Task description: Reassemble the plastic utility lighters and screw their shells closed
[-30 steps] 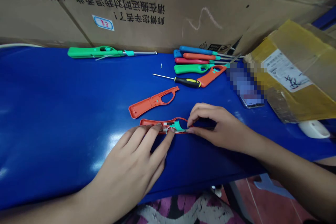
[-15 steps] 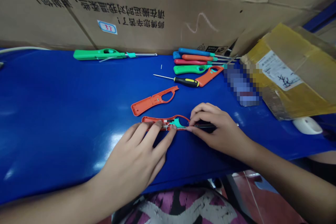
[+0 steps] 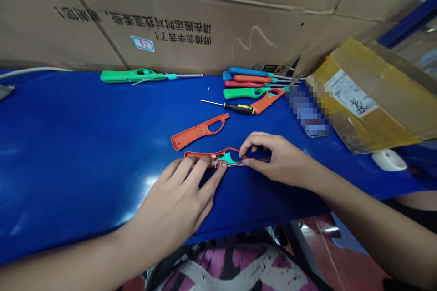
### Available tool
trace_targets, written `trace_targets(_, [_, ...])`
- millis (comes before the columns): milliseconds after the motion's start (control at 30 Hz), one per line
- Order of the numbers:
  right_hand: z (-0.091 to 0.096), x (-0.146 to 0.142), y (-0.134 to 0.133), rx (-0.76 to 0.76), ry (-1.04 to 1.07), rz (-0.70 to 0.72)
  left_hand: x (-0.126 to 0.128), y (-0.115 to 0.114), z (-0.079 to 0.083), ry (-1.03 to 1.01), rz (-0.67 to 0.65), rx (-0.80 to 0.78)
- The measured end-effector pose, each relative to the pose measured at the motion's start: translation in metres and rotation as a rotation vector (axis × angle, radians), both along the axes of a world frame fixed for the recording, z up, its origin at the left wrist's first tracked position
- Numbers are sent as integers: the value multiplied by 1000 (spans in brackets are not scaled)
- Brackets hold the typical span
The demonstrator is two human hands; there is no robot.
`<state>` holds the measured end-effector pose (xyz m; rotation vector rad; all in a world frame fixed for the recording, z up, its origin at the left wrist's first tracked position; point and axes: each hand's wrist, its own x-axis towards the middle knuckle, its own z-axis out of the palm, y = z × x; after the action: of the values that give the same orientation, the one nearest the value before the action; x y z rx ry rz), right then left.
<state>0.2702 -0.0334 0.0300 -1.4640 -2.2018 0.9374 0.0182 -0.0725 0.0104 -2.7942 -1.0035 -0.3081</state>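
Note:
An opened gas lighter (image 3: 233,150) lies on the blue table, its orange half-shell holding a turquoise trigger (image 3: 229,159) and small inner parts. The fingertips of my left hand (image 3: 186,195) press down on its handle end and inner parts, covering some of them. At the nozzle end my right hand (image 3: 278,159) has thumb and forefinger pinched, with the dark metal tube (image 3: 264,159) partly hidden under the palm. Just beyond lies the loose other orange half-shell (image 3: 198,132), inner side up.
A black-and-yellow screwdriver (image 3: 241,108) lies behind, near several whole lighters (image 3: 244,93). A green lighter (image 3: 126,76) rests at the back left, against a large cardboard box (image 3: 153,13). To the right are a blurred-out object (image 3: 309,111), a taped parcel (image 3: 382,100) and a white mouse (image 3: 389,160).
My right hand has shifted slightly left toward the lighter, and less of the metal tube shows. My left hand stays pressed in place. The view has tilted up a little.

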Motion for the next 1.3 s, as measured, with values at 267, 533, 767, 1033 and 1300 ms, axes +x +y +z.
trace_targets(267, [-2,2,-5,65,4,32,-7,9,19,-76,15,-239])
trace_targets(533, [-3,5,1,173,72,17,-24,89,28,-149,183,-342])
trace_targets(767, [3,9,14,142,225,-160,-18,105,24,-192,34,-483])
trace_targets(1033, [6,3,-24,226,261,-130,-19,59,33,-213,-71,-556])
trace_targets(1300, [-21,22,-28,502,19,-5,-21,58,8,-382,-180,-447])
